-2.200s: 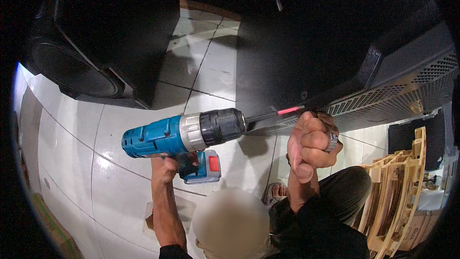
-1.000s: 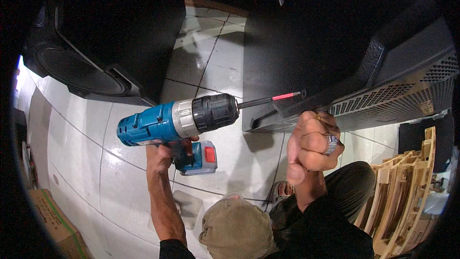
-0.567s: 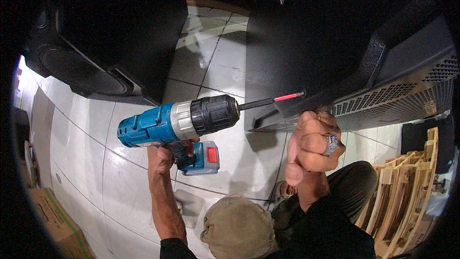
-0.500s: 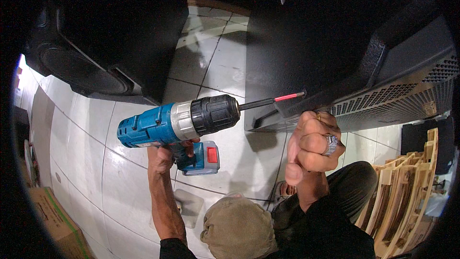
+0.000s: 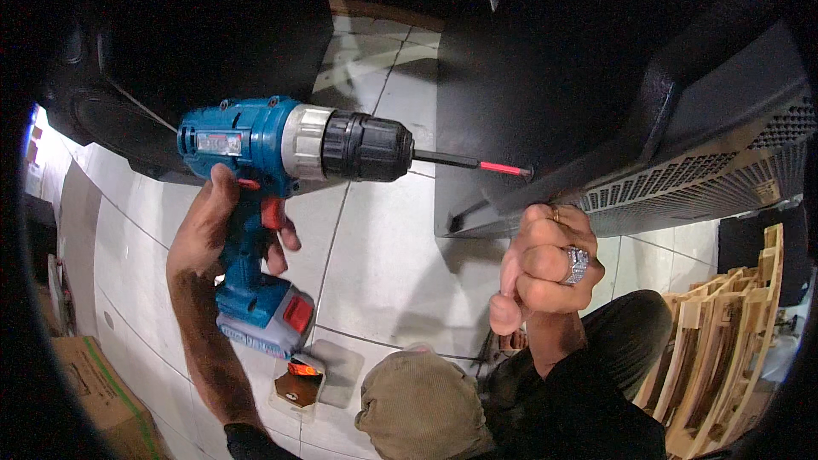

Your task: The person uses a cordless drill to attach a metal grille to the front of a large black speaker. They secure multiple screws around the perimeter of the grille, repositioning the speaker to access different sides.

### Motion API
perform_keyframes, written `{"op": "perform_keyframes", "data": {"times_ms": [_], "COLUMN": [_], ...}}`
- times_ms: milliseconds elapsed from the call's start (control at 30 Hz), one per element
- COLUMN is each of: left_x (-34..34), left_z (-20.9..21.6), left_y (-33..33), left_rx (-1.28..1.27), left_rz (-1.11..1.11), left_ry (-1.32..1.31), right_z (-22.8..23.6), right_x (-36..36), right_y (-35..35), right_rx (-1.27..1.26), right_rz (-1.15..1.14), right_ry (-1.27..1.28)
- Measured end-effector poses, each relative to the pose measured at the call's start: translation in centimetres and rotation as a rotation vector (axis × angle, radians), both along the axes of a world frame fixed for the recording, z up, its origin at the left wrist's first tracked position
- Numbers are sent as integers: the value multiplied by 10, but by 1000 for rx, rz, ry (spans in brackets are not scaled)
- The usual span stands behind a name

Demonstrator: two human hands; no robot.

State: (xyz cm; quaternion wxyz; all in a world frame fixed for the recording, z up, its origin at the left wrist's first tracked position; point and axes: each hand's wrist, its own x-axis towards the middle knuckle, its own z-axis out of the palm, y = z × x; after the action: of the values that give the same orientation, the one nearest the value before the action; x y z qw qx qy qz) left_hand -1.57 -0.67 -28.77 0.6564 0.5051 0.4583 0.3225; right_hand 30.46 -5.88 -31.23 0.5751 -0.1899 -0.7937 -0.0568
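Tiled floor (image 5: 371,255) gives room left of the black cabinet (image 5: 545,94). The left hand (image 5: 204,234) clamps the drill (image 5: 268,132); the right hand (image 5: 554,264) (ringed) fists beside the cabinet's edge.

Your cordless drill (image 5: 260,152) is blue, with a silver collar (image 5: 305,142), black chuck (image 5: 368,146) and red trigger (image 5: 273,213); your driver bit (image 5: 467,162) is black and red. Right: black cabinet (image 5: 545,89), dot-patterned grille (image 5: 682,192). Near left: brown cardboard box (image 5: 100,392), green-striped.
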Motion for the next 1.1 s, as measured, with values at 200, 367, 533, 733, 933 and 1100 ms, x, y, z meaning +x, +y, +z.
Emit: {"op": "perform_keyframes", "data": {"times_ms": [200,367,533,733,933,1100], "left_x": [5,12,8,9,13,18], "left_z": [-3,-3,-14,-11,-6,12], "left_y": [2,-2,9,9,2,-5], "left_rx": [129,129,127,154,-6,-89], "left_rz": [-42,94,97,104,134,120], "left_ry": [-8,117,113,100,53,38], "right_z": [-1,6,3,5,6,2], "right_x": [-2,-4,-3,-5,-6,-6], "right_y": [-3,-6,-4,-3,-4,-3], "right_rx": [6,-53,-40,8,-18,9], "right_rz": [-52,-88,-120,-111,-126,-129], "right_ry": [45,-7,-5,-2,-17,-3]}}
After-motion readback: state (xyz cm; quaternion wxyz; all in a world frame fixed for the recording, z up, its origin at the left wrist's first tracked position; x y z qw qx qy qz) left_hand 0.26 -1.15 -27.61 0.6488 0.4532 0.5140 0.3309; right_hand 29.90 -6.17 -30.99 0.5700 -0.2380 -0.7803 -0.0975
